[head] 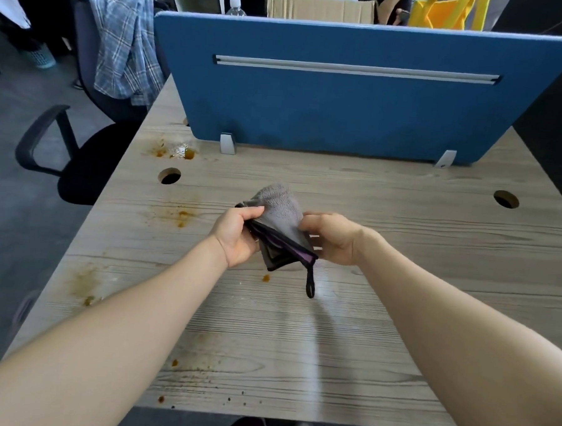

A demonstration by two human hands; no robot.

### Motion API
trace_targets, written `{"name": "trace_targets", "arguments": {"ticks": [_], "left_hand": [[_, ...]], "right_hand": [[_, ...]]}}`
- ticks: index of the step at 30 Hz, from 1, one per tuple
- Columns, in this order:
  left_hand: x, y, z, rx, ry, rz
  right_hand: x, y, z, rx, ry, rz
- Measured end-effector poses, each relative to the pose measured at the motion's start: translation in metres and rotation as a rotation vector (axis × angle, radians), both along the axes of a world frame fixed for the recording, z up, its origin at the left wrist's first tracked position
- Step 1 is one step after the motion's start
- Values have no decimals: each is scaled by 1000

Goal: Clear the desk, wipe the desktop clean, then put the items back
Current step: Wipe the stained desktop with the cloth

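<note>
A grey cleaning cloth with a dark edge and a hanging loop is held above the middle of the wooden desk. My left hand grips its left side and my right hand grips its right side, so the cloth is bunched between them. Brown stains mark the desktop: a wet patch at the far left, a smear left of my left hand, a spot below the cloth, a smudge at the left edge and specks near the front edge.
A blue partition screen stands across the back of the desk. Two round cable holes sit in the desktop. An office chair with a plaid shirt stands at the left. A cardboard box, a bottle and a yellow bag are behind the screen.
</note>
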State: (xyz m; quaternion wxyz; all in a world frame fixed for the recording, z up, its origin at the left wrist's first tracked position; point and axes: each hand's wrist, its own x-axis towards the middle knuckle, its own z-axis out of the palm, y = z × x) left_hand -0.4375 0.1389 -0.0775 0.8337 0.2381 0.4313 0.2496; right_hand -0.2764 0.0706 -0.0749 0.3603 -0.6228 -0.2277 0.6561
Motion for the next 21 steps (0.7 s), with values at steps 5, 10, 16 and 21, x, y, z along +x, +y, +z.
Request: {"name": "trace_targets", "arguments": {"ticks": [5, 10, 16, 21], "left_hand": [[-9, -3, -32, 40, 474, 3], [-25, -13, -75, 248, 894, -88], [-30, -21, -88, 1041, 1307, -353], [-21, -16, -116, 1533, 969, -1195]], "right_hand": [[-10, 9, -30, -1, -379, -27], [-28, 13, -69, 18, -718, 130], [-31, 9, -90, 58, -803, 159], [-7, 4, -101, 120, -1053, 297]]}}
